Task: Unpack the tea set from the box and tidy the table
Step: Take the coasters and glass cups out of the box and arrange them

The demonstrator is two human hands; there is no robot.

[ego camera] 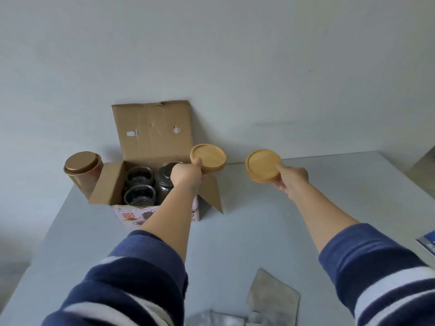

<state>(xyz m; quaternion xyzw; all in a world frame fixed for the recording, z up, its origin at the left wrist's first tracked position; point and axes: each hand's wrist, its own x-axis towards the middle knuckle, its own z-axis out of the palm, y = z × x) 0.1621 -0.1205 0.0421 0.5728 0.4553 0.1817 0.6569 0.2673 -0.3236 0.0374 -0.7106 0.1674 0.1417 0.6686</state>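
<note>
An open cardboard box (150,137) stands at the far left of the grey table (270,222), its lid flap up against the wall. Inside it are two dark glass cups (139,176) and a dark teapot (164,182). My left hand (187,176) grips a stack of round wooden coasters (208,156) above the box's right edge. To the right, my right hand (292,178) holds a single wooden coaster (262,164) tilted in the air over the table.
A copper-coloured tin canister (82,170) stands left of the box by the table's edge. A grey cloth (273,295) and crumpled plastic wrap (211,318) lie near me. A blue booklet (426,243) sits at the right edge. A pale wall runs behind.
</note>
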